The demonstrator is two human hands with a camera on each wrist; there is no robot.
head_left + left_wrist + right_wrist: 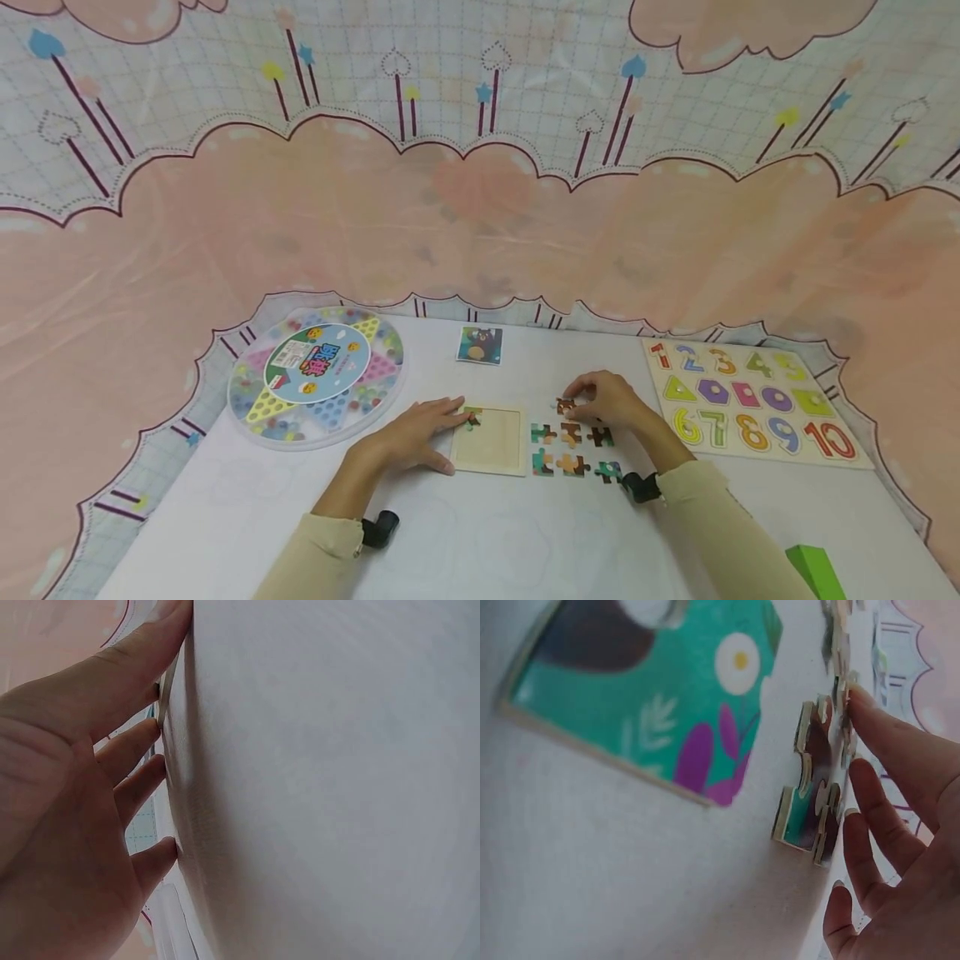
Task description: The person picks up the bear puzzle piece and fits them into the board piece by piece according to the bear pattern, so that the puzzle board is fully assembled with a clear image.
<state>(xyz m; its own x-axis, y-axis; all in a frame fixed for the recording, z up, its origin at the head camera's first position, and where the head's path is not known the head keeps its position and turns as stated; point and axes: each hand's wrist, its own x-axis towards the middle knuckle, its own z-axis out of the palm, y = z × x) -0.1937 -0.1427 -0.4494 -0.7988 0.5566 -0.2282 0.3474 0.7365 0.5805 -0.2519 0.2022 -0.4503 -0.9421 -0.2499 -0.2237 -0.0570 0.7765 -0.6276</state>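
A square wooden puzzle tray (491,446) lies on the white table, with one green-and-brown puzzle piece (472,418) in its top left corner. My left hand (416,433) rests spread at the tray's left side, fingertips on its upper edge and thumb by the lower left corner. To the right of the tray, my right hand (611,400) pinches a brown puzzle piece (565,407) between thumb and index finger. Below it lie rows of loose jigsaw pieces (572,434). A green piece (697,697) with a white flower shows large in the right wrist view.
Beyond the tray lies a small bear picture card (480,345). A round Chinese checkers board (360,400) lies at left, a number-and-shape board (757,404) at right. Near the front right edge stands a green block (816,571). A patterned curtain (480,217) hangs behind.
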